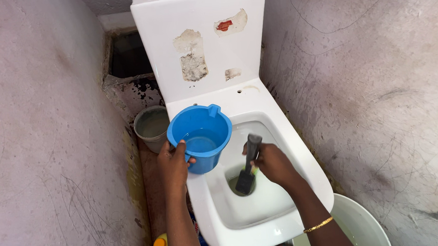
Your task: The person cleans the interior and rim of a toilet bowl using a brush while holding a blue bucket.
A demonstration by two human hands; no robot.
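Right hand (272, 163) grips brush (248, 169) down inside toilet bowl (265, 211).

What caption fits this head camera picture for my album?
Left hand holds a blue mug while right hand scrubs the white toilet bowl with a brush.

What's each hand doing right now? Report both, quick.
Left hand: closed on the rim of the blue mug, which has water in it.
Right hand: closed on the handle of the toilet brush, its head down in the bowl.
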